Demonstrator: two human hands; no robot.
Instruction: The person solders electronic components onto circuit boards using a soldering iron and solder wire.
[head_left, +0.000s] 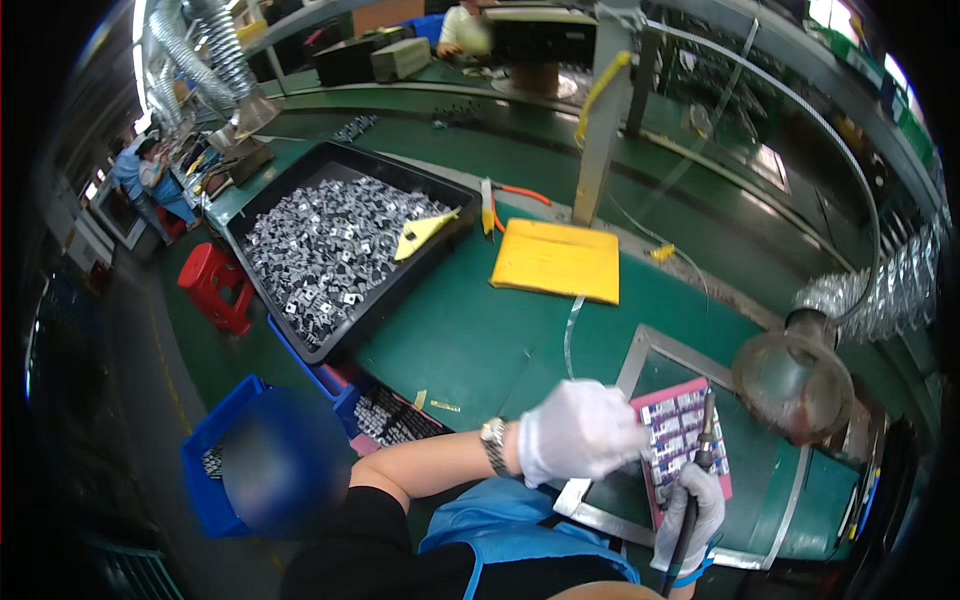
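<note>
My right hand [692, 508] wears a white glove and is closed round a soldering iron [705, 445], whose metal barrel points away from me over a pink pad [726, 484]. Rows of small silver and purple parts [676, 425] lie on that pad. From the left reaches my left hand [585, 432], also gloved in white, with a watch [495, 446] on its wrist. Its fingers are curled together at the pad's left edge, slightly blurred. What they hold, if anything, I cannot make out. A metal frame [640, 362] lies around the pad on the green bench.
A black tray [345, 345] full of small metal parts stands at left, a yellow piece on top. Beyond my hands lie a yellow folder [556, 262] and orange-handled pliers [524, 193]. A fume hood [795, 385] hangs at right. Blue bins [205, 455] and a red stool [215, 285] are at left.
</note>
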